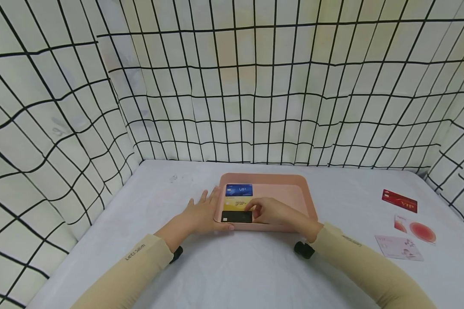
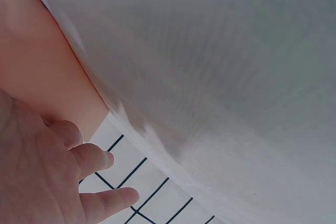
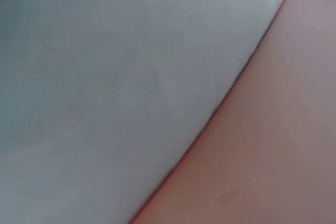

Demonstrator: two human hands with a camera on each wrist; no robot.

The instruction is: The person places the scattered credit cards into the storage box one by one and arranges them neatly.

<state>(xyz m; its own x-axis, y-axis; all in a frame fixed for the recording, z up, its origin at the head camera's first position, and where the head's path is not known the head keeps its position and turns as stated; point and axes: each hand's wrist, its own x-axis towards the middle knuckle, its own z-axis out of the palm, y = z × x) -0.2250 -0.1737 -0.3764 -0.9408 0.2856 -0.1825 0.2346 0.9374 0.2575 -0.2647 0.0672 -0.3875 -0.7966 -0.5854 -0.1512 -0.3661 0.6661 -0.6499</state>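
A pale pink tray [image 1: 280,193] lies on the table in the head view. Along its left side three cards are lined up: a blue VIP card [image 1: 239,189] at the back, a yellow card [image 1: 235,203] in the middle and a black card [image 1: 236,217] in front. My right hand [image 1: 272,211] reaches into the tray and pinches the black card near its right end. With fingers spread, my left hand [image 1: 205,214] rests against the tray's left edge, its thumb along the front rim; the left wrist view shows this hand [image 2: 37,166] beside the tray wall [image 2: 47,72].
To the right on the white tablecloth [image 1: 247,270] lie a red VIP card [image 1: 400,201], a white card with red circles [image 1: 415,229] and a pale pink card [image 1: 399,247]. A black-lined grid on white cloth [image 1: 224,98] encloses the table's back and sides.
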